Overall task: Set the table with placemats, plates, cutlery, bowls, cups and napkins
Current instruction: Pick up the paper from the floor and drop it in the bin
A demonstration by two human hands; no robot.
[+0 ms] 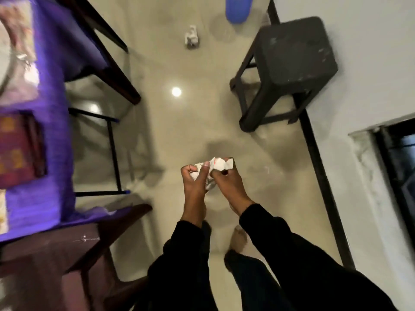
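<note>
Head view shows left hand (pixel 195 178) and right hand (pixel 226 179) both pinching a crumpled napkin (pixel 219 164) over the floor (bench (pixel 38 140) at left); smooth it flat before laying it.

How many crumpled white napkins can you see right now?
2. One crumpled napkin is held in the grip of both the left hand and the right hand; another lies on the floor farther ahead. Others may be hidden.

dark stool (pixel 289 63), blue container (pixel 238 7), wooden chair (pixel 67 248)
</note>
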